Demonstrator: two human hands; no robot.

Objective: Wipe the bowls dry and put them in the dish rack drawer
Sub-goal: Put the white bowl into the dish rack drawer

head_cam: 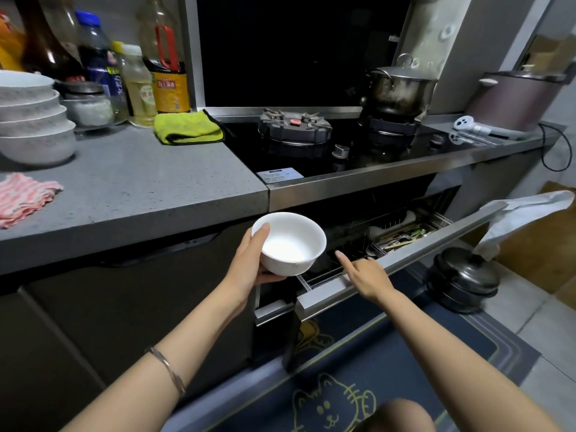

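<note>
Item: white bowl (293, 243), upright, held in front of the desk (140, 188) edge, just left of the pulled-out dish rack drawer (405, 255).
Left hand (249, 263): grips the bowl, thumb over the rim, fingers beneath.
Right hand (366, 275): rests on the drawer's front edge, index finger straight; whether the other fingers hook the edge cannot be told.
On desk: stacked bowls (31, 120) far left, pink striped cloth (25, 198), green cloth (187, 127).
In drawer: utensils (402, 236), right compartment.
</note>
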